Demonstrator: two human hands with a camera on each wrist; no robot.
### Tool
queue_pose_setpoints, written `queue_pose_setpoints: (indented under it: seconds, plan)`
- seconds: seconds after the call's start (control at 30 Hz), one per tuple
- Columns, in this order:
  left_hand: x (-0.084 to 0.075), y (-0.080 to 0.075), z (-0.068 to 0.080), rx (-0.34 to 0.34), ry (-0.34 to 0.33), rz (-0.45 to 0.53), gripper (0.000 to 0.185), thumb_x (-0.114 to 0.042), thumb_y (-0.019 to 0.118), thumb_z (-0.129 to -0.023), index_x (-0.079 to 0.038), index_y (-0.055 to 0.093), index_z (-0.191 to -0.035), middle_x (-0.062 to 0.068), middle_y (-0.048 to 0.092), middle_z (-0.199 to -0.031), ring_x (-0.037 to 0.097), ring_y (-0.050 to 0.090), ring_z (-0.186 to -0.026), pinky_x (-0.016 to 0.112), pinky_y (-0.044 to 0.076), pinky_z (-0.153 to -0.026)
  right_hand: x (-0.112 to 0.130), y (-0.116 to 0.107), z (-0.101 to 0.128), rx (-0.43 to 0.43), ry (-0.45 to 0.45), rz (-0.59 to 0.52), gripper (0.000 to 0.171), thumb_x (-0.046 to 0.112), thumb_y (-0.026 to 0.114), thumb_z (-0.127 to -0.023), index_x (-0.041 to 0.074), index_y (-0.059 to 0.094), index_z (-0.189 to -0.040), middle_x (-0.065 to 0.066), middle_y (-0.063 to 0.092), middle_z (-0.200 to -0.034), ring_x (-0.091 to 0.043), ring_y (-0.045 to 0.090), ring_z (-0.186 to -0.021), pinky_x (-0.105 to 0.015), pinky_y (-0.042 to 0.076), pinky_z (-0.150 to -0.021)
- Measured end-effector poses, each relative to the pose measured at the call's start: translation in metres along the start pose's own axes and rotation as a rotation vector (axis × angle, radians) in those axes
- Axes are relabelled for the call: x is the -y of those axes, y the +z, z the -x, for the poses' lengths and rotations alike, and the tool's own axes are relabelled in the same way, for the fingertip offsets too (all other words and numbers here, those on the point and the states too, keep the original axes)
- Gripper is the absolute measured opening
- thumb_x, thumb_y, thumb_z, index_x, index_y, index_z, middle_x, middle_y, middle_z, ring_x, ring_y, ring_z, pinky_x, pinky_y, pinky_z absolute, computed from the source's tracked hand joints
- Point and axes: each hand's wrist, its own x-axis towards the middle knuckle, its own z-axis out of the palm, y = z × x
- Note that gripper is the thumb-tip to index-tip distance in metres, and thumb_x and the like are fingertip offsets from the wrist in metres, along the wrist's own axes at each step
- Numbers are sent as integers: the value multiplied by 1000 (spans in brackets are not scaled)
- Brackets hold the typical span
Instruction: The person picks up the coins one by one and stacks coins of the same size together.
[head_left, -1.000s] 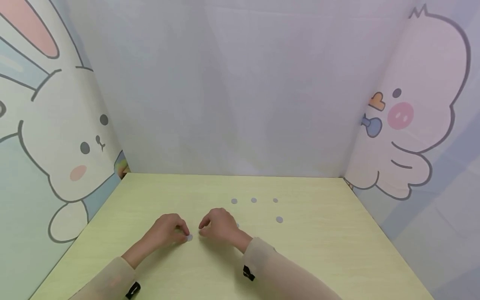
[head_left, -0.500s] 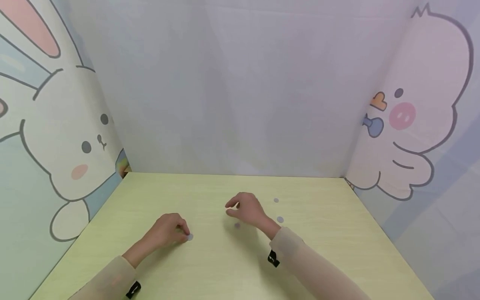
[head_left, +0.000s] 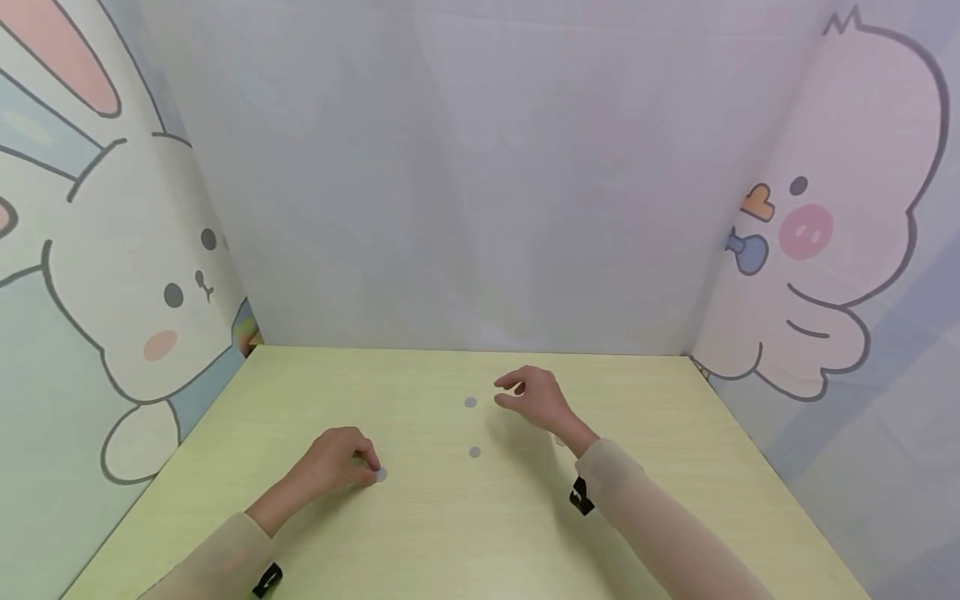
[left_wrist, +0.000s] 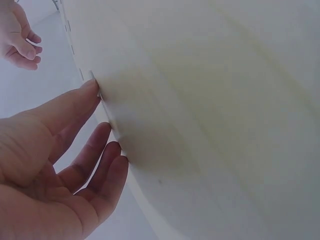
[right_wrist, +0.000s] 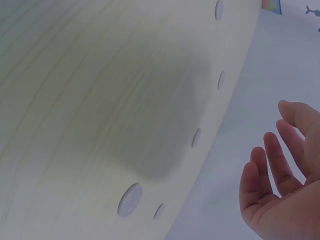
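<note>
At the left of the table (head_left: 420, 533), my left hand (head_left: 337, 458) rests low with its thumb and finger pinching a small flat grey disc (head_left: 381, 475). The left wrist view shows that disc (left_wrist: 92, 75) edge-on at the fingertips. My right hand (head_left: 536, 398) hovers above the far part of the table, fingers apart and loosely bent, holding nothing. Two more discs lie left of it, a farther disc (head_left: 470, 402) and a nearer disc (head_left: 475, 452). The right hand and forearm hide others. In the right wrist view the fingers (right_wrist: 280, 165) are spread, away from the discs.
Several grey discs lie flat on the tabletop in the right wrist view, including a large-looking disc (right_wrist: 130, 199) and a smaller-looking disc (right_wrist: 159, 211). A pale curtain (head_left: 465, 183) stands behind the table's back edge, with cartoon-printed cloth on both sides.
My right hand has moved from beside the left hand to the right and toward the table's back, passing over the discs. The left hand stays in place with its disc.
</note>
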Motion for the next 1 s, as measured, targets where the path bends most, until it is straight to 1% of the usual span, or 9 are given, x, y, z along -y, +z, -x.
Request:
queue_pose_setpoints:
  seconds: [0.1,0.17,0.33,0.53,0.63,0.87,1.0]
  plan:
    - [0,0,0,-2,-3,3,17,-16,93,-82,-23,78,-77,-8,67,-87,14,58,-83,38,49,-78,-9,-4,-2,-2,0,2,22,20,83,-93,17,83,-115,-1,75,-115,-22,67,-99,-40,55,-86]
    - [0,0,0,-2,-2,4,17,-16,93,-82,-23,78,-78,-8,67,-87,14,57,-83,38,49,-78,-15,-6,-3,3,-8,3,25,20,83,-93,18,82,-117,-5,75,-119,-22,67,-101,-41,56,-88]
    - [-1,0,1,-2,1,4,17,-15,93,-81,-22,78,-78,-8,67,-87,15,58,-84,38,49,-79,-30,-8,-7,26,-37,18,33,21,83,-93,13,79,-125,-14,73,-124,-30,68,-108,-45,55,-93]
    - [0,1,1,-7,1,5,18,-15,93,-81,-23,78,-78,-8,67,-86,13,56,-82,37,49,-77,-40,-9,-9,32,-74,36,40,16,84,-92,4,75,-129,-18,72,-125,-39,67,-113,-49,55,-96]
    - [0,1,1,-8,3,-2,18,-15,93,-81,-23,78,-77,-8,67,-86,13,57,-82,37,49,-77,-42,-9,-9,43,-63,47,40,15,84,-92,4,75,-129,-18,71,-125,-39,66,-114,-50,54,-97]
    - [0,1,1,-9,7,-16,19,-15,94,-81,-23,78,-77,-8,67,-86,15,59,-84,38,49,-79,-46,-6,-11,51,-47,115,36,12,84,-91,3,77,-125,-18,70,-121,-42,63,-114,-55,52,-98]
    - [0,1,1,-11,8,-18,19,-16,94,-80,-23,77,-77,-9,67,-86,14,58,-83,38,49,-78,-52,-2,-15,50,-21,158,34,14,85,-91,7,79,-124,-15,72,-122,-41,62,-118,-56,49,-102]
